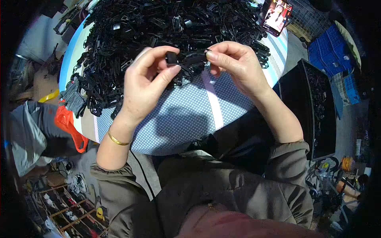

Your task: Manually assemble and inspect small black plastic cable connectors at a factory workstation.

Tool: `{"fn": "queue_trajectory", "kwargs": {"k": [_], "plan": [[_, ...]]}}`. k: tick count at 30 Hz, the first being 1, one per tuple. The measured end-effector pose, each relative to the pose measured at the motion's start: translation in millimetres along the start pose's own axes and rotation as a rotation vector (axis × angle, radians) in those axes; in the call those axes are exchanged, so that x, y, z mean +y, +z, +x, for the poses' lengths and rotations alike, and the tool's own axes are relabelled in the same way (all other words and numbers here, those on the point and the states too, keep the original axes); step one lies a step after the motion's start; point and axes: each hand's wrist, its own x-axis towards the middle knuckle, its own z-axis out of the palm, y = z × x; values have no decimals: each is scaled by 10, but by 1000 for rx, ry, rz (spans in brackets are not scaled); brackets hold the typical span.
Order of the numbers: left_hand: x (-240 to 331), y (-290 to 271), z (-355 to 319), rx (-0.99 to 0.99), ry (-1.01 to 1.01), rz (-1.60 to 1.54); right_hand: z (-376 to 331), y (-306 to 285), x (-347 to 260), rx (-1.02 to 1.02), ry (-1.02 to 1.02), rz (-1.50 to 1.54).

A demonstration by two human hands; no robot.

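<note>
Over the near side of a heap of black plastic parts (158,25), my two hands are raised close together. My left hand (143,83), with a gold bangle at the wrist, pinches a small black plastic piece (171,58) between thumb and forefinger. Thumb and forefinger of my right hand (240,69) are closed on the end of a dark, slightly curved black strip (194,59). The strip reaches toward the left hand's piece; whether the two are joined, I cannot tell against the dark heap.
The heap covers much of a rounded table with a patterned cloth (182,123). A lit phone (276,16) stands at the far right edge. An orange-red bag (69,125) hangs at the left edge, beside a grey glove (74,97). A black bin (317,107) stands to the right.
</note>
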Motion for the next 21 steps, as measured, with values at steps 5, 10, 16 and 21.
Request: {"fn": "queue_trajectory", "kwargs": {"k": [5, 10, 16, 21], "plan": [[-112, 224, 184, -17, -237, -509, 145, -123, 84, 161, -46, -77], [-128, 461, 273, -18, -351, -447, 86, -293, 159, 195, 4, -228], [-152, 309, 81, -9, -374, -404, 45, -40, 119, 184, 92, -159], [-124, 336, -22, 9, -373, -407, -4, 77, 173, 199, 80, -267]]}}
